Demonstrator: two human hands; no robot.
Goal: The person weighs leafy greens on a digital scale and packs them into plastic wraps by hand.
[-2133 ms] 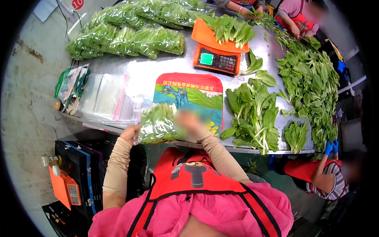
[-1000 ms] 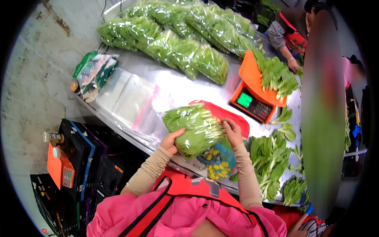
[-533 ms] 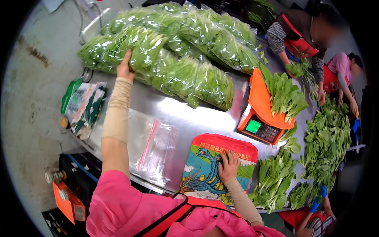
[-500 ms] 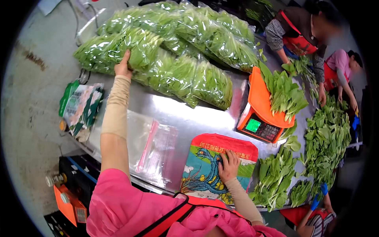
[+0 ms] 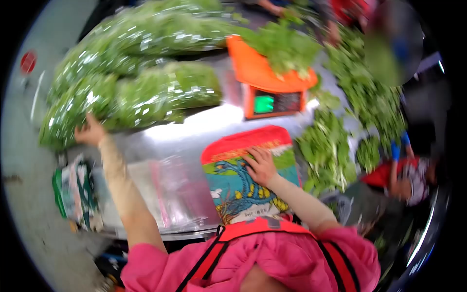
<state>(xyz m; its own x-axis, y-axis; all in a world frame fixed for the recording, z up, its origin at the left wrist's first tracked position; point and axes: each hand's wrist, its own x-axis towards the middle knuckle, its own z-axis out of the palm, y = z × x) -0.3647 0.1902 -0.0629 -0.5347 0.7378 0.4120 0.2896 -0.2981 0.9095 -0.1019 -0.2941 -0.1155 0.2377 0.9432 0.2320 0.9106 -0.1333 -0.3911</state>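
Note:
My left hand [image 5: 91, 131] is at the front edge of the bagged greens [image 5: 160, 92], its fingers apart and nothing held in them. My right hand [image 5: 261, 167] lies spread on the printed red and blue sack [image 5: 228, 187], holding nothing. Clear plastic bags [image 5: 182, 190] lie flat to the left of the sack. Beyond the sack stands an orange scale [image 5: 249, 104] with loose leafy greens [image 5: 287, 46] on its tray. The picture is blurred by motion.
More loose greens [image 5: 326, 151] lie right of the sack, with a long heap [image 5: 374, 102] beyond. A green and white packet [image 5: 78, 192] sits at the table's left end. Other people's arms reach in at the top right. A person in blue gloves [image 5: 396, 150] is at the right.
The bag of greens that was between my hands now lies with the other bags. My left hand has come off the bags' top and its fingers have opened. The view has turned.

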